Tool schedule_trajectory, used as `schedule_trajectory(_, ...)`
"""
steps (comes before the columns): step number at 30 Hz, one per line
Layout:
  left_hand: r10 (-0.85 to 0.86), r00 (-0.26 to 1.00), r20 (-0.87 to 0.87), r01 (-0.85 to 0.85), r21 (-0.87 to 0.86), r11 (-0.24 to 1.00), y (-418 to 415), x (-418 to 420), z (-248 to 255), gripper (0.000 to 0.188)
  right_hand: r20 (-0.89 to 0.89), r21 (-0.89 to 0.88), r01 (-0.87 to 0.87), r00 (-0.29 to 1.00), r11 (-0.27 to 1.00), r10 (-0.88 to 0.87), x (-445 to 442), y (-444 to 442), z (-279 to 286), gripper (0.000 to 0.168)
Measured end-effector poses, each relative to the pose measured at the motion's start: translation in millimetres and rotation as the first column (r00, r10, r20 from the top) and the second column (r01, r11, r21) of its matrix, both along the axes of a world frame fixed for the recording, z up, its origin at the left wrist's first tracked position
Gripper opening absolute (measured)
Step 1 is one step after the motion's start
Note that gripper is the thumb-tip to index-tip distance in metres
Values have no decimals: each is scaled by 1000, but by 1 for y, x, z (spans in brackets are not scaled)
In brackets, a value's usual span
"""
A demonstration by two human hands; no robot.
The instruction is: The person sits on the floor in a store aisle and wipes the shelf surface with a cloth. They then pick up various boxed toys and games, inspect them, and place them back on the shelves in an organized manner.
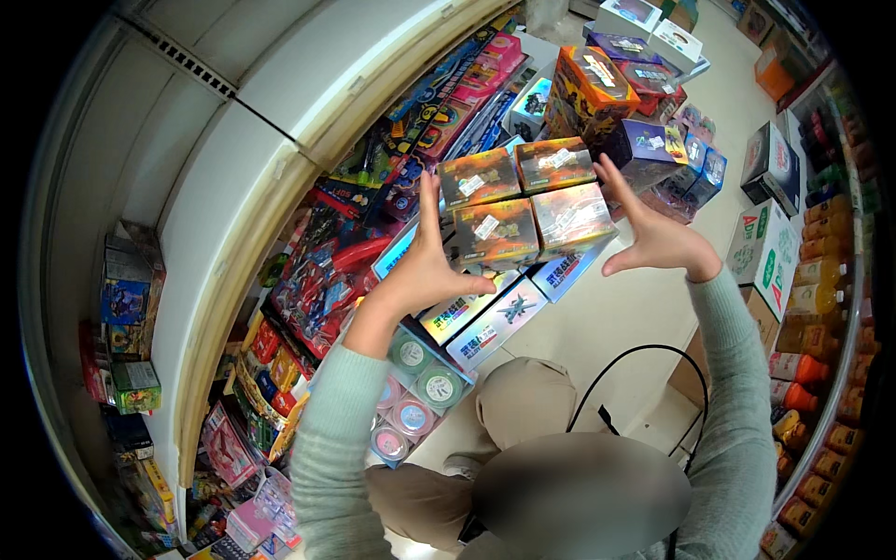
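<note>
Four dark orange-and-gold card boxes, among them a front left box and a shiny front right box, stand two by two, each with a white sticker on top. My left hand is at their left side, fingers pointing away and thumb spread below the front left box; whether it touches them is unclear. To their right, my right hand is spread with thumb and fingers apart, and a gap shows between it and the boxes. Under and in front of the four lie white boxes with aircraft pictures.
Round tubs in a clear-topped tray stand near my knees. Packaged toys fill the left, beside a white shelf edge. Behind are a tall orange box and a purple box. Bottles line the right; a black cable loops near my right arm.
</note>
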State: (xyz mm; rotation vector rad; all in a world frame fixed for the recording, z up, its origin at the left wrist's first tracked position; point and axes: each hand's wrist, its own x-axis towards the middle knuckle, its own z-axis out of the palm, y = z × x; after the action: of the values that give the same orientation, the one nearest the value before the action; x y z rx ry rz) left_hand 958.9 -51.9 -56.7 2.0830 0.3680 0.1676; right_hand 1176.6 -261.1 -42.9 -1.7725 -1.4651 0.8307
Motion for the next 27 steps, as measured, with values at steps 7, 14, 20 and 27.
schedule_trajectory(7, -40, 999, 9, 40, -9, 999, 2, 3, -7, 130, 88, 84, -75, 994, 994, 67, 1, 20, -18, 121)
schedule_trajectory(14, 15, 997, 81, -6, -105, 994, -8, 6, -12, 121, -60, 84, -23, 998, 996, 28, -10, 26, -24, 110)
schedule_trajectory(20, 79, 989, 125, -55, -183, 982, -9, -19, 20, 116, -57, 100, -89, 994, 991, 95, -24, 35, 5, 103)
schedule_trajectory(27, 120, 955, 272, -103, -76, 992, 10, -99, 60, 117, -271, 144, -195, 935, 970, 228, -89, 82, 58, 90)
